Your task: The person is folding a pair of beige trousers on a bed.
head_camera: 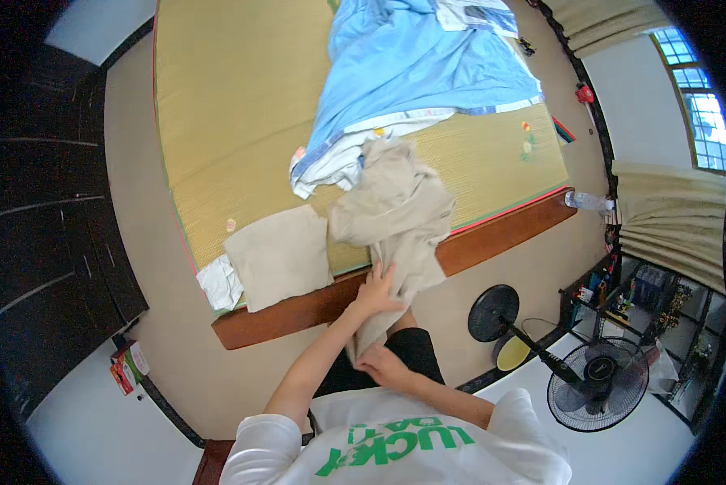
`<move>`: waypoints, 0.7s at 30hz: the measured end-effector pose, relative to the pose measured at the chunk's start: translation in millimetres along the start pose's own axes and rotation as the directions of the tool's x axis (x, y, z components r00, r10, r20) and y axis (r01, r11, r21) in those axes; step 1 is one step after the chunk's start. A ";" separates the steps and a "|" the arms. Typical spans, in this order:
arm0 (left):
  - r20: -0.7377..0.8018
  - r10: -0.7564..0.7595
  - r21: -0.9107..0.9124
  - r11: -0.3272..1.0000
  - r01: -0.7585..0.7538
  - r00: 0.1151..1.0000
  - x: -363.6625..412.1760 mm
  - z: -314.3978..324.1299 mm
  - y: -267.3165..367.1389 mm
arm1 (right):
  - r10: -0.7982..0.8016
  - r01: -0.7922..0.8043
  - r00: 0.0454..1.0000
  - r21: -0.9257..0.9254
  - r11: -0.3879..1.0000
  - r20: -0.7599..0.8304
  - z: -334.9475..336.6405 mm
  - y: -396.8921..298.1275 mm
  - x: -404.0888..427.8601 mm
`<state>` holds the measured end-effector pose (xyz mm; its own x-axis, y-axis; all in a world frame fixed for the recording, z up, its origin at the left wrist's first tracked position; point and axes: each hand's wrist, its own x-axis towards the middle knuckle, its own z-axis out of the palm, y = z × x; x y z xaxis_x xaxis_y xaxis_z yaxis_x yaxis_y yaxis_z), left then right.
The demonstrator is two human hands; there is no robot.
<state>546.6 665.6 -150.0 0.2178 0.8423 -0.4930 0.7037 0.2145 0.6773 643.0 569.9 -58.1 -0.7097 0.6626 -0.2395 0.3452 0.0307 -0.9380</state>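
Note:
A rumpled beige garment [408,206] lies across the near edge of the bed and hangs down over my lap; I cannot tell what kind of garment. My left hand [379,295] rests on its hanging part, fingers spread against the fabric. Closer to my body, my right hand [386,366] pinches the lower end of the same garment. To the left, a folded beige cloth [281,257] lies flat on the woven sleeping mat [242,109]. A small white crumpled cloth [220,283] touches its left side.
A light blue quilt [417,66] spreads over the mat's far part. The wooden bed rail [296,315] runs before my knees. On the right stand a black pedestal fan [596,385], a yellow basin [513,353] and a clear plastic bottle [587,201]. Dark cabinets [48,182] line the left.

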 end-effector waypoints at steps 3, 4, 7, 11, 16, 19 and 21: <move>0.312 -0.131 0.178 0.981 0.078 0.941 20.7 28.4 -27.8 | -0.067 0.065 0.997 0.066 0.996 0.032 -24.6 -8.7 7.1; 0.307 -0.127 0.192 0.979 0.070 0.943 25.3 23.8 -18.2 | 0.085 -0.084 0.996 0.145 0.986 0.001 -42.7 1.6 7.9; 0.258 -0.127 0.146 0.985 0.091 0.958 34.3 -8.5 18.3 | 0.614 -0.334 0.770 0.711 0.619 -0.173 -84.3 62.0 11.1; 0.026 0.068 -0.548 0.835 -0.042 0.997 -2.1 -102.0 117.9 | 0.782 -0.176 0.588 0.976 -0.125 0.206 -173.8 100.6 23.5; 0.035 0.514 -0.650 0.663 -0.371 0.857 -83.9 -204.8 204.4 | 0.398 -0.201 0.890 0.975 -0.098 0.223 -240.1 47.3 80.6; -0.310 0.613 -0.643 0.428 -0.635 0.727 -109.2 -227.1 189.9 | 0.387 -0.120 0.915 0.993 -0.009 0.114 -275.7 22.5 107.9; -0.310 0.541 -0.762 0.350 -0.545 0.782 -126.2 -240.8 160.6 | 0.203 0.015 0.979 0.990 -0.139 0.014 -319.7 -26.3 101.9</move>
<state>469.3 712.8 152.5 0.3410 0.9280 0.1503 -0.3873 -0.0070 0.9219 757.9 875.9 22.3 -0.6334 0.6445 -0.4283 -0.6666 -0.7355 -0.1210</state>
